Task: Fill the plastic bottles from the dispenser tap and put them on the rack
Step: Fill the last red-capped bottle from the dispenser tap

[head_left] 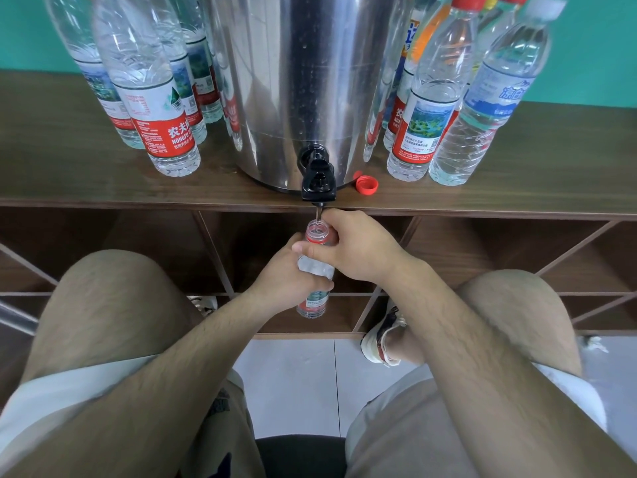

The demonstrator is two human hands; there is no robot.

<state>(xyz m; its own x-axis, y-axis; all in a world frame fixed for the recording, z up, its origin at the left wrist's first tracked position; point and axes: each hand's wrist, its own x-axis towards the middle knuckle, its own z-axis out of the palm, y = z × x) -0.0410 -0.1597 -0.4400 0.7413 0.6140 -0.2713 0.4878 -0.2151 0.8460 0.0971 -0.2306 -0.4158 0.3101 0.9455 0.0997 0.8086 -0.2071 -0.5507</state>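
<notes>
- Okay, hidden stuff first: the bottle (316,232) is mostly covered by both hands. Only its open mouth, a red neck ring and the bottom of its label show.
- The steel dispenser (303,81) is cut off at the top.
- Left hand (283,274) is wrapped round the bottle's body. Right hand (358,250) grips it just under the neck, thumb across the front.
- The bottle is upright right under the black tap (317,181), just below the edge of the surface (69,181). A thin stream runs into its mouth.
- Counts: one bottle in the hands, and one red cap (366,184) lying loose by the dispenser's base.
- The left bottles (151,108) are at least four and so are the right bottles (431,108). The back ones overlap and the steel mirrors them, so I can't give an exact number.
- Surface is dark brown wood, and it's the top of a rack (213,250) with slanted dividers.
- Teal wall (603,46) behind, pale tiled floor (293,381) below.
</notes>
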